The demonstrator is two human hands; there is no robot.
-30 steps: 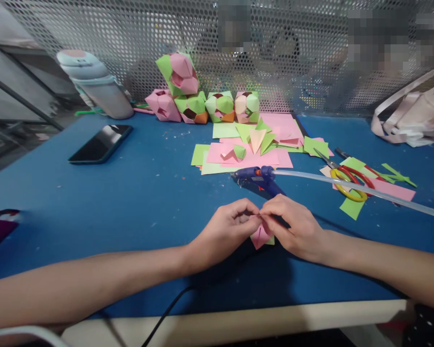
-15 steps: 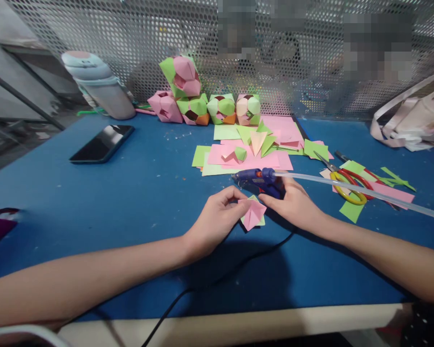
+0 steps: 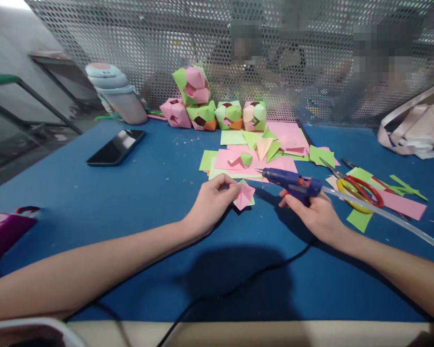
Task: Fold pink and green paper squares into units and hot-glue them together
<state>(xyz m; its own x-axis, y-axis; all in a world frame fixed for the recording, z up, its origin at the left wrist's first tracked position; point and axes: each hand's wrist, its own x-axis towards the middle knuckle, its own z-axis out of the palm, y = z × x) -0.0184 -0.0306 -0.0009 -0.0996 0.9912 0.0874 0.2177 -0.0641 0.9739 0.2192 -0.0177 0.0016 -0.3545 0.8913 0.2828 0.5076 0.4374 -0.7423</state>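
The left hand has thumb and fingers clamped on the left edge of a small folded paper piece, pink over pale green, just above the blue counter. Gripping only that edge seems meant to leave the pink folds exposed on the right.

The right hand is closed around the handle of a dark blue plastic glue gun with an orange part. Its metal nozzle points left, over the near edge of the loose pink and green paper sheets, apart from the folded piece. Holding the handle probably keeps the fingers off a hot tip. A long translucent glue stick trails from the back of the gun to the right. The folded multicoloured paper balls sit at the far side against the grey perforated metal screen, likely out of the way; the scissors with red and yellow handles lie among paper scraps on the right.

Half a second ago the gun lay on the counter with the right hand reaching around it; now it is lifted and farther right. The folded piece has shifted left and slightly farther, in the same left-hand pinch. The whole view has swung a little too.
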